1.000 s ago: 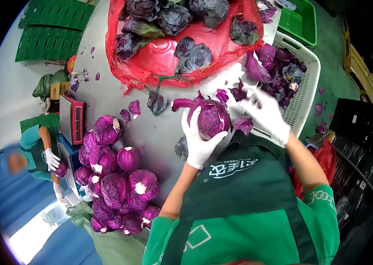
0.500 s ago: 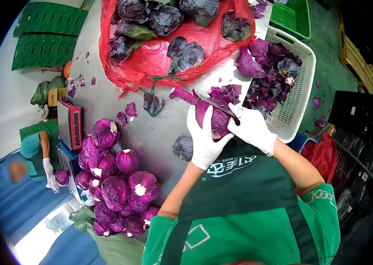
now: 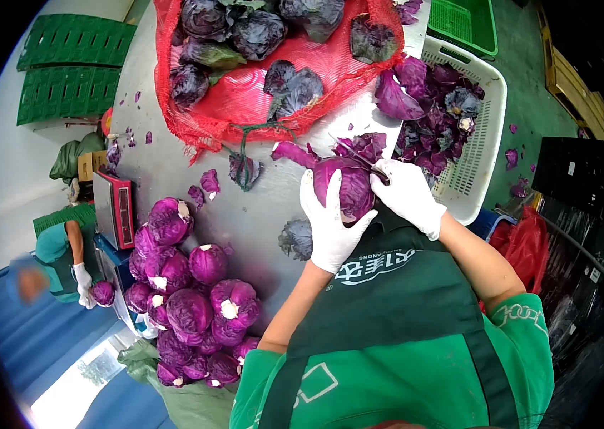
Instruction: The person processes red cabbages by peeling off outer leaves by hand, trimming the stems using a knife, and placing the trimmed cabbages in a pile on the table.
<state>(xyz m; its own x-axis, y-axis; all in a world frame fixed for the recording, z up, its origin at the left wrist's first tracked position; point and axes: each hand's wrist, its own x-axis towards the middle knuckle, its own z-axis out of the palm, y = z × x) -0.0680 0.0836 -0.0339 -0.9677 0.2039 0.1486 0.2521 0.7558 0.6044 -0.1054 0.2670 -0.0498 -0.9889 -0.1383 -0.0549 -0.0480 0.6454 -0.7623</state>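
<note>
A purple cabbage (image 3: 348, 187) rests near the front edge of the metal table, with my gloved left hand (image 3: 331, 225) gripping it from the left and front, thumb and fingers spread around it. On its right side is my gloved right hand (image 3: 409, 197), closed around the knife (image 3: 365, 163), whose blade lies edge-on over the top of the cabbage and is hard to make out. Purple leaves (image 3: 366, 146) lie just beyond the cabbage. A loose dark leaf (image 3: 296, 239) sits left of my left wrist.
A red mesh bag (image 3: 245, 107) of dark cabbages lies at the back. Trimmed leaves fill a white basket (image 3: 493, 129) at the right. Peeled cabbages (image 3: 189, 312) are piled at the left, by a red scale (image 3: 122, 207). A co-worker (image 3: 59, 247) holds a cabbage there.
The knife blade has turned and now shows as a thin line over the cabbage. My right hand has shifted slightly and more of the cabbage is visible. The view has moved a little.
</note>
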